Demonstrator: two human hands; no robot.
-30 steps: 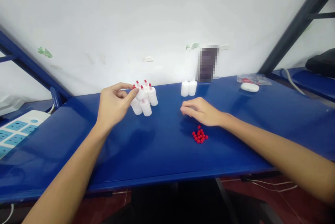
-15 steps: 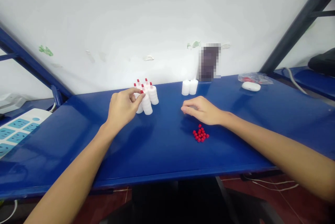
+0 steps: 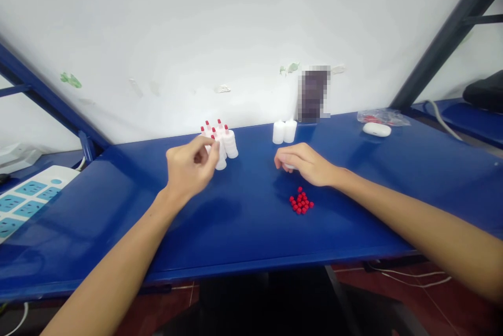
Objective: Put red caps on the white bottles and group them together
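Observation:
My left hand (image 3: 192,164) hovers in front of a cluster of small white squeeze bottles (image 3: 231,144) with red-tipped nozzles, standing at the left of the blue table. Its fingers are curled loosely, thumb and index tips close together, and I see nothing held between them. The hand hides part of the cluster. My right hand (image 3: 304,163) is closed, palm down, around a white bottle; only a sliver of that bottle (image 3: 290,166) shows beneath the fingers. Just in front of this hand lies a pile of small red caps (image 3: 301,203).
Two white bottles (image 3: 279,132) without red caps stand near the wall. A blurred dark upright object (image 3: 313,94) leans there too. Toward the right are a white oval case (image 3: 376,129) and a clear bag with red pieces (image 3: 383,117). A power strip (image 3: 31,199) lies left.
My left hand has drawn slightly back from the capped bottles, which stay standing. My right hand has turned and curled more, and a bit of white now shows under it.

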